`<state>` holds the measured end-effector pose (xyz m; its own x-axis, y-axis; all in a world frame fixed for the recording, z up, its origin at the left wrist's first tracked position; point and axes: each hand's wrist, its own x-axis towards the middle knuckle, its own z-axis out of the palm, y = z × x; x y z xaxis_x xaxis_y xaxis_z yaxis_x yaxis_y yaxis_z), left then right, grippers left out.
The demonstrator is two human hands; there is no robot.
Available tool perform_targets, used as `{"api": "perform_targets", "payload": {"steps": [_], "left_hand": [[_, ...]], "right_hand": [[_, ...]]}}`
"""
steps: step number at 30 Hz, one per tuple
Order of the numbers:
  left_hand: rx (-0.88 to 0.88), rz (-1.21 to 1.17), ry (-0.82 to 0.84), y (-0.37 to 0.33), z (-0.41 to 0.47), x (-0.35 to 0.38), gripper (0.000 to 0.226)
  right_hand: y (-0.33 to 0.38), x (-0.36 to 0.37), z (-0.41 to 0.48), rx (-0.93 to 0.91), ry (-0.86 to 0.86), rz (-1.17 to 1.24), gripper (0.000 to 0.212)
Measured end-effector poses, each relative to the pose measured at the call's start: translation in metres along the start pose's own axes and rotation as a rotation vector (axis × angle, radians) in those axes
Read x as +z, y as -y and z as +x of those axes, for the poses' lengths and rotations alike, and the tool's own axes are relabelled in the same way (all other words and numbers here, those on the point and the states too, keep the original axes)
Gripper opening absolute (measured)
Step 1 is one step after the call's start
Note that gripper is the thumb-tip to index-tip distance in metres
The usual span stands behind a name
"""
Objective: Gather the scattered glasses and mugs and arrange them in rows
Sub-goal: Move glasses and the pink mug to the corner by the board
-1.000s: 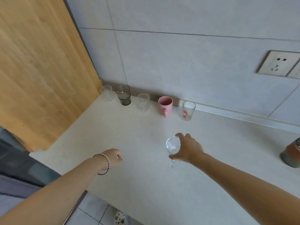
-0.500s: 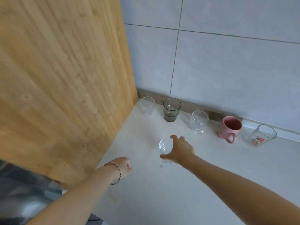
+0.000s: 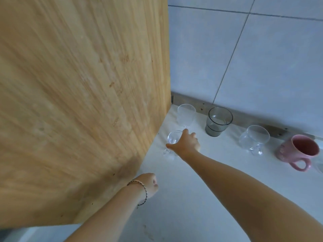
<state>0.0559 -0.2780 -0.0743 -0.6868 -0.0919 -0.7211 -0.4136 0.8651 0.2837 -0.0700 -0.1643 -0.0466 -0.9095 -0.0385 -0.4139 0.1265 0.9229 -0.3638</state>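
My right hand [image 3: 185,144] grips a small clear stemmed glass [image 3: 172,139] just in front of the back row, close to the wooden panel. Along the wall stand a clear ribbed glass [image 3: 186,116], a smoky grey tumbler [image 3: 218,121], a clear footed glass [image 3: 253,139] and a pink mug [image 3: 299,151] with its handle towards me. My left hand [image 3: 149,185], a beaded bracelet on its wrist, is curled into a loose fist above the white counter [image 3: 183,206] and holds nothing.
A tall wooden panel [image 3: 78,102] fills the left side and bounds the counter there. Grey wall tiles [image 3: 262,58] rise behind the row. Part of another glass shows at the right edge [image 3: 319,165].
My right hand has carried the stemmed glass to the left and back, up to the wooden panel near the ribbed glass. My view has swung left; the printed glass has left the frame.
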Motion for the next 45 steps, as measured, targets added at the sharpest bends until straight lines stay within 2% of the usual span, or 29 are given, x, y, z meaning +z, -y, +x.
{"api": "perform_targets", "payload": {"steps": [3, 5, 8, 10, 13, 17, 21, 26, 31, 34, 38, 42, 45], "left_hand": [[0.017, -0.017, -0.004, 0.004, 0.002, -0.003, 0.006], [0.029, -0.004, -0.008, 0.002, 0.003, -0.003, 0.005], [0.073, 0.077, -0.025, -0.009, 0.006, -0.003, 0.025], [0.087, 0.131, -0.045, -0.023, 0.009, -0.003, 0.035], [0.125, 0.199, -0.047, -0.058, 0.013, 0.000, 0.036], [0.246, 0.286, -0.014, -0.132, 0.011, 0.019, 0.036], [0.371, 0.432, 0.046, -0.225, -0.004, 0.059, 0.037], [0.515, 0.566, 0.081, -0.344, -0.045, 0.137, 0.008], [0.605, 0.584, 0.094, -0.444, -0.089, 0.227, 0.012], [0.644, 0.609, 0.098, -0.489, -0.113, 0.275, 0.008], [0.656, 0.629, 0.110, -0.534, -0.137, 0.327, 0.009], [0.688, 0.622, 0.113, -0.552, -0.156, 0.353, 0.006], [0.641, 0.643, 0.110, -0.549, -0.159, 0.361, 0.007]], "right_hand": [[0.001, 0.005, -0.002, -0.029, -0.015, 0.021, 0.083], [-0.003, 0.005, -0.006, -0.033, 0.036, 0.091, 0.082], [-0.029, -0.001, -0.014, -0.021, 0.153, 0.177, 0.067], [-0.059, -0.011, -0.023, -0.039, 0.250, 0.120, 0.058], [-0.115, -0.029, -0.042, -0.044, 0.365, -0.012, 0.046], [-0.213, -0.053, -0.073, 0.056, 0.381, -0.109, 0.043], [-0.326, -0.086, -0.117, 0.203, 0.318, -0.100, 0.046], [-0.472, -0.132, -0.193, 0.381, 0.133, 0.034, 0.044], [-0.615, -0.167, -0.279, 0.503, -0.029, 0.093, 0.036], [-0.687, -0.185, -0.321, 0.550, -0.120, 0.076, 0.041], [-0.758, -0.210, -0.358, 0.638, -0.231, 0.027, 0.055], [-0.798, -0.214, -0.363, 0.767, -0.204, 0.087, 0.080], [-0.813, -0.206, -0.356, 0.806, -0.155, 0.213, 0.089]]}}
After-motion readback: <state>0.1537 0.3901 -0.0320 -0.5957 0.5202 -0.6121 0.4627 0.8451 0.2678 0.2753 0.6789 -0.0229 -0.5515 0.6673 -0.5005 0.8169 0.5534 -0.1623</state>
